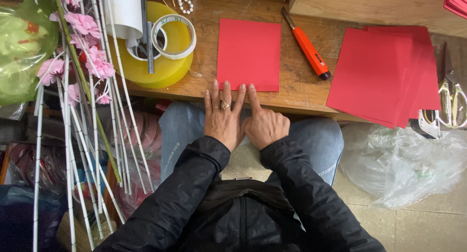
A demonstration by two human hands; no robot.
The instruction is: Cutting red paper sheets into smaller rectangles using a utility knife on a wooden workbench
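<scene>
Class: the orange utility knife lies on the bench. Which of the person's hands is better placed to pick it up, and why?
The right hand, probably. The orange utility knife lies to the right of the red sheet, on that hand's side; the left hand would have to cross over the right one.

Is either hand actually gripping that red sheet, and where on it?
Neither grips it. The left hand lays its fingertips flat on the near edge of the red paper sheet; the right hand presses that edge with one extended index finger.
</scene>
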